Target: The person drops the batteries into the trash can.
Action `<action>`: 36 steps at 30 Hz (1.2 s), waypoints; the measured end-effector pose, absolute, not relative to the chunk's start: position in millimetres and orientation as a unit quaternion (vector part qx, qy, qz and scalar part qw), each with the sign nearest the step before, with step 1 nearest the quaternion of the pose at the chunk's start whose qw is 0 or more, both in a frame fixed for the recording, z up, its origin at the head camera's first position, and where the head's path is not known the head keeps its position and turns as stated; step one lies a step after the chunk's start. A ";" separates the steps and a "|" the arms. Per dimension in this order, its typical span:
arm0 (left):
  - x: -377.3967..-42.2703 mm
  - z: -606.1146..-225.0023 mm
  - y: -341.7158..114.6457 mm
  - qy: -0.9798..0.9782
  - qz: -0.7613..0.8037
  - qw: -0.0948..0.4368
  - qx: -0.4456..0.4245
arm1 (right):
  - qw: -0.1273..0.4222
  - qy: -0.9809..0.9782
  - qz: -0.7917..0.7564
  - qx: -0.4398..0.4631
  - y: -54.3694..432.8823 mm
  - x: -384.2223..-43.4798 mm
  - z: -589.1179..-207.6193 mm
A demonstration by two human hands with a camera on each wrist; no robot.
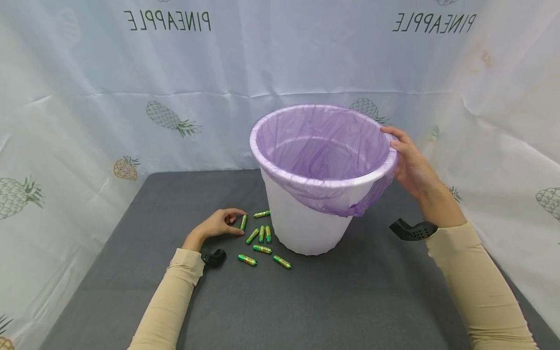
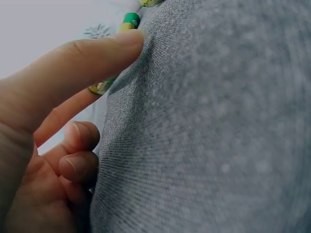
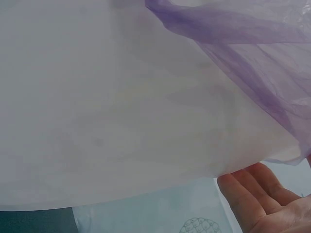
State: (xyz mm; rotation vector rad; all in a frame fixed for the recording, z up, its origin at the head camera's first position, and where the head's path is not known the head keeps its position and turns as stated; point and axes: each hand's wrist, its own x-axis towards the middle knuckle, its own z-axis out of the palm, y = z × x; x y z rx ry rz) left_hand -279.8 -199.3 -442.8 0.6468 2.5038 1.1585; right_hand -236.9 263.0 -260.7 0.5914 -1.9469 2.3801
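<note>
In the head view my left hand is low over the table, thumb and index finger at the two ends of a green and gold battery, pinching it. The left wrist view shows this battery partly hidden behind the thumb, with the other fingers curled in. Several like batteries lie loose just right of that hand, beside a white trash bin. A purple bag lines the bin and folds over its rim. My right hand grips the rim at the right; its fingers lie against the outer wall.
A dark grey cloth covers the table. White curtains with pineapple prints hang behind and at both sides. The bin stands near the table's back edge, its bag's gathered edge drooping at the front right.
</note>
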 end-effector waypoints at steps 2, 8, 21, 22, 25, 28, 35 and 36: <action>-279.8 -442.6 -199.7 0.872 0.408 0.149 0.226 | 0.003 -0.621 0.760 0.191 263.6 -237.4 -260.7; -279.0 -441.2 -200.8 0.873 0.413 0.131 0.225 | 0.002 -0.623 0.758 0.195 263.9 -237.6 -260.8; -273.7 -424.2 -199.9 0.870 0.441 0.081 0.207 | 0.004 -0.623 0.758 0.195 264.7 -236.9 -261.6; -272.4 -421.1 -199.9 0.867 0.447 0.078 0.207 | 0.006 -0.622 0.758 0.194 264.5 -236.3 -261.5; -267.1 -410.4 -198.4 0.862 0.460 0.069 0.203 | 0.006 -0.621 0.760 0.193 264.7 -234.9 -261.9; -262.6 -399.7 -196.6 0.856 0.474 0.061 0.198 | 0.005 -0.622 0.759 0.192 265.5 -233.7 -262.5; -256.5 -378.6 -194.7 0.854 0.481 0.044 0.196 | 0.005 -0.621 0.759 0.194 264.6 -234.2 -261.3; -255.4 -376.0 -194.6 0.853 0.481 0.043 0.197 | 0.005 -0.621 0.759 0.195 264.3 -234.4 -261.1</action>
